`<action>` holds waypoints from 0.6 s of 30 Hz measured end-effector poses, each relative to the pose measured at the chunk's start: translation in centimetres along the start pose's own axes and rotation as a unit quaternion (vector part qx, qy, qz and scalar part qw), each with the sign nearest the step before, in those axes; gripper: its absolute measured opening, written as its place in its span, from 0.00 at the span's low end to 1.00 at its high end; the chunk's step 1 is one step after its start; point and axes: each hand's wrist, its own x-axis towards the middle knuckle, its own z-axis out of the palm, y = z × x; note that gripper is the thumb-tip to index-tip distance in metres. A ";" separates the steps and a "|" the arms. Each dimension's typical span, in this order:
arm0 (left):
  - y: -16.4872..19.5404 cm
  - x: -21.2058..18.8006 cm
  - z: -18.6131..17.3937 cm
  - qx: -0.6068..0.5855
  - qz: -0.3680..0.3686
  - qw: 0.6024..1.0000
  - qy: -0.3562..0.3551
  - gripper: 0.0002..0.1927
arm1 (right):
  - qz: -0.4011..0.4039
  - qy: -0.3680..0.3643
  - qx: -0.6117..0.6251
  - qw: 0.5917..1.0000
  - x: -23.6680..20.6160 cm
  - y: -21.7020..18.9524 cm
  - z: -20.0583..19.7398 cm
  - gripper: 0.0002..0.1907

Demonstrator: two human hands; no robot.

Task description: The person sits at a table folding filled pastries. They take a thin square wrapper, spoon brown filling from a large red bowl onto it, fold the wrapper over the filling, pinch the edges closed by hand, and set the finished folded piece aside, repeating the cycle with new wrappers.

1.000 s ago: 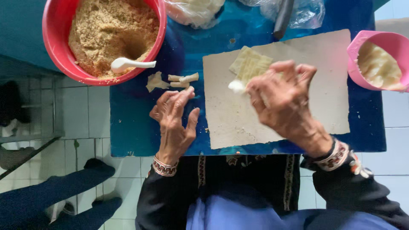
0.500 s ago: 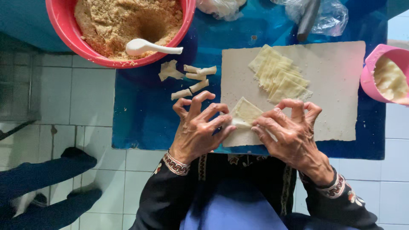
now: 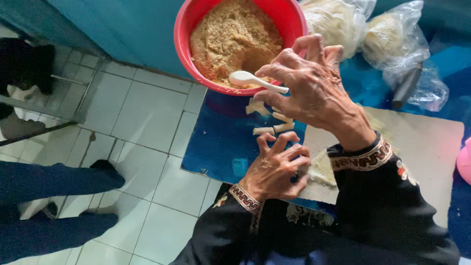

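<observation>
My right hand [image 3: 314, 86] reaches over a red bowl [image 3: 184, 29] of brown crumbly filling [image 3: 230, 39] and pinches the handle end of a white spoon [image 3: 245, 77] lying in it. Lower down, my left hand [image 3: 277, 169] curls its fingers on the edge of a thin pale wrapper sheet [image 3: 321, 169], which lies on a beige board [image 3: 427, 142]. Several small rolled pieces [image 3: 272, 130] lie on the blue mat [image 3: 221, 142] between the two hands. My right sleeve hides part of the wrapper and the board.
Clear plastic bags [image 3: 392, 39] with pale contents sit at the back right, with a dark handle [image 3: 405, 88] beside them. A pink bowl [image 3: 465, 162] shows at the right edge. Another person's legs [image 3: 49, 181] stand on the white tiled floor [image 3: 147, 113] at left.
My right hand has left the wrapper and moved up to the spoon in the red bowl. My left hand stays on the wrapper. The camera has swung left.
</observation>
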 end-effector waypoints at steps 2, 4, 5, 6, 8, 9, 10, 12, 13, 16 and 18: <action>-0.1 0.0 -0.1 -0.003 -0.001 1.000 0.001 0.16 | -0.012 -0.023 -0.045 0.999 1.0 -0.4 0.6 0.14; -0.1 -0.1 -0.2 -0.011 -0.004 1.000 0.002 0.16 | -0.015 -0.045 -0.061 0.997 1.3 -0.2 0.8 0.12; -0.1 -0.1 -0.2 -0.013 -0.005 1.000 0.003 0.16 | -0.013 -0.053 -0.054 0.997 1.3 0.0 0.8 0.11; -0.1 -0.1 -0.2 -0.016 -0.005 1.000 0.004 0.15 | -0.011 -0.060 -0.048 0.997 1.3 0.4 0.7 0.11; -0.1 -0.1 -0.2 -0.022 -0.009 1.000 0.004 0.16 | -0.014 -0.081 -0.040 0.996 1.3 1.1 0.7 0.11; -0.1 -0.1 -0.1 -0.025 -0.010 1.000 0.004 0.16 | -0.014 -0.091 -0.036 0.995 1.3 1.4 0.8 0.11; -0.1 -0.1 -0.1 -0.025 -0.012 1.000 0.005 0.16 | -0.010 -0.084 -0.048 0.995 1.2 1.6 0.9 0.10; -0.1 -0.1 -0.1 -0.024 -0.014 1.000 0.006 0.16 | 0.000 -0.068 -0.073 0.995 1.2 2.0 1.1 0.10; -0.1 -0.1 0.0 -0.020 -0.013 1.000 0.007 0.17 | 0.005 -0.057 -0.081 0.995 1.3 2.2 1.3 0.08; -0.1 -0.2 0.0 -0.018 -0.012 1.000 0.011 0.18 | 0.003 -0.011 -0.108 0.994 1.7 2.7 1.9 0.06; -0.2 -0.2 0.0 -0.028 -0.011 0.999 0.012 0.20 | -0.014 0.017 -0.140 0.990 1.9 3.2 2.0 0.06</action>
